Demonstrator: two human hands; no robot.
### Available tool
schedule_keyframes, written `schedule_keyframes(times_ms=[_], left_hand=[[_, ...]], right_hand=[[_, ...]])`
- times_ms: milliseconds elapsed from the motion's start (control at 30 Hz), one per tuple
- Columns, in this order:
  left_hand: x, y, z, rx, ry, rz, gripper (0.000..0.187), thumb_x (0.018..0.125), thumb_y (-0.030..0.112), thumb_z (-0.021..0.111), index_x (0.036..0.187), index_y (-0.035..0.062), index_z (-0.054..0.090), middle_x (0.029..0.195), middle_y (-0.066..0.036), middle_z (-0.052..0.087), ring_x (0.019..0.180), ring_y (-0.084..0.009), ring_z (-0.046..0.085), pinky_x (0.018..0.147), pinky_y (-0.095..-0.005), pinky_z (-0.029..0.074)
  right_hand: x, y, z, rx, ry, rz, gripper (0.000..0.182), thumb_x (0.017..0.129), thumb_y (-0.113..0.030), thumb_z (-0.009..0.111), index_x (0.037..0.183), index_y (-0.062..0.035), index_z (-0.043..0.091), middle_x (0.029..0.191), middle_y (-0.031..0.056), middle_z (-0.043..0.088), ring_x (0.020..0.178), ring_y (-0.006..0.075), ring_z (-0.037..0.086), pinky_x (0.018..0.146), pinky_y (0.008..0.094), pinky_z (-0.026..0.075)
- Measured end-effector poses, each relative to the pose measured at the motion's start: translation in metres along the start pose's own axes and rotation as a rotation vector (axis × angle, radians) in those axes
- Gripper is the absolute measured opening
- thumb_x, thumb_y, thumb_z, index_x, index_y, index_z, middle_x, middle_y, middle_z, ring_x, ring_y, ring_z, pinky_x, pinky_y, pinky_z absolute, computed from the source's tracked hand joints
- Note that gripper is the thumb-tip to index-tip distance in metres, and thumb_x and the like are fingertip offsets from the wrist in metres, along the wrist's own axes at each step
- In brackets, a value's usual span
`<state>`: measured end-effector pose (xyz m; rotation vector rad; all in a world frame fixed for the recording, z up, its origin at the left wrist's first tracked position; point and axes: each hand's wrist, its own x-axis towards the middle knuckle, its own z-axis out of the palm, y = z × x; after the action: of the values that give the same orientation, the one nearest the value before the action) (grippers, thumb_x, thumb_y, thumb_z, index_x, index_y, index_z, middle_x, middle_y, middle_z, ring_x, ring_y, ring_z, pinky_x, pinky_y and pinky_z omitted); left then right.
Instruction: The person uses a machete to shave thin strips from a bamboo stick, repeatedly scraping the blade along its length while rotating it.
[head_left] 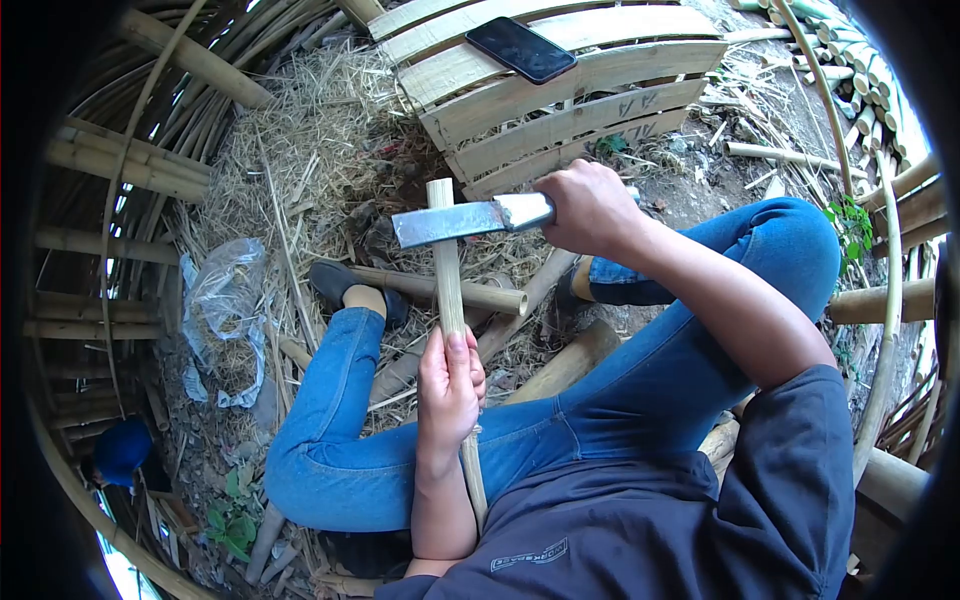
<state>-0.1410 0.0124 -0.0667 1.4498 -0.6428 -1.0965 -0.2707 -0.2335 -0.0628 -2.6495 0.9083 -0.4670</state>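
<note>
My right hand is closed around the handle of a broad, square-ended knife, with pale wrapping where the blade begins. The blade points left and crosses the upper part of a bamboo stick, overlapping it just below the top end. My left hand grips that stick lower down, thumb laid along it. The stick stands nearly upright in this view, its lower end running down past my wrist toward my lap.
A dark phone lies on a slatted wooden crate ahead. Cut bamboo poles lie between my feet. A clear plastic bag is on the left, straw covers the ground, and bamboo pieces are piled far right.
</note>
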Motion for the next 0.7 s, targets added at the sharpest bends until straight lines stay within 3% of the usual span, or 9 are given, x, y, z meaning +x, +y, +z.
schedule_keyframes(times_ms=[267, 500, 667, 700], left_hand=[[0.001, -0.001, -0.001, 0.011, 0.004, -0.025, 0.027, 0.111, 0.032, 0.038, 0.101, 0.0089, 0.048, 0.063, 0.006, 0.038, 0.046, -0.0003, 0.032, 0.039, -0.0186, 0.028], [0.004, -0.01, 0.001, 0.128, 0.024, 0.025, 0.026, 0.111, 0.029, 0.039, 0.101, 0.0066, 0.049, 0.064, 0.005, 0.039, 0.049, -0.0015, 0.035, 0.043, -0.0194, 0.032], [0.005, -0.017, 0.001, 0.24, 0.053, 0.098, 0.026, 0.111, 0.032, 0.039, 0.1, 0.0085, 0.046, 0.063, 0.006, 0.039, 0.047, 0.0001, 0.033, 0.039, -0.0178, 0.027], [0.005, -0.019, 0.0, 0.252, 0.052, 0.111, 0.026, 0.111, 0.031, 0.039, 0.1, 0.0084, 0.046, 0.063, 0.006, 0.039, 0.047, 0.0001, 0.033, 0.039, -0.0177, 0.028]], right_hand=[[-0.02, -0.027, 0.013, 0.013, -0.158, -0.166, 0.011, 0.064, -0.015, 0.068, 0.069, -0.006, 0.071, 0.067, 0.021, 0.067, 0.065, 0.0399, 0.069, 0.064, 0.0471, 0.057], [-0.02, -0.023, 0.015, -0.017, -0.112, -0.14, 0.01, 0.063, -0.014, 0.068, 0.067, -0.0053, 0.071, 0.064, 0.0206, 0.066, 0.062, 0.0395, 0.068, 0.063, 0.0466, 0.057], [-0.017, -0.015, 0.015, -0.036, -0.103, -0.084, 0.012, 0.061, -0.016, 0.071, 0.069, -0.0076, 0.071, 0.065, 0.0182, 0.066, 0.064, 0.0382, 0.068, 0.064, 0.0465, 0.055], [-0.014, -0.013, 0.008, -0.065, -0.07, -0.122, 0.011, 0.066, -0.014, 0.067, 0.065, -0.0034, 0.07, 0.064, 0.0223, 0.066, 0.062, 0.0392, 0.07, 0.063, 0.0463, 0.058]])
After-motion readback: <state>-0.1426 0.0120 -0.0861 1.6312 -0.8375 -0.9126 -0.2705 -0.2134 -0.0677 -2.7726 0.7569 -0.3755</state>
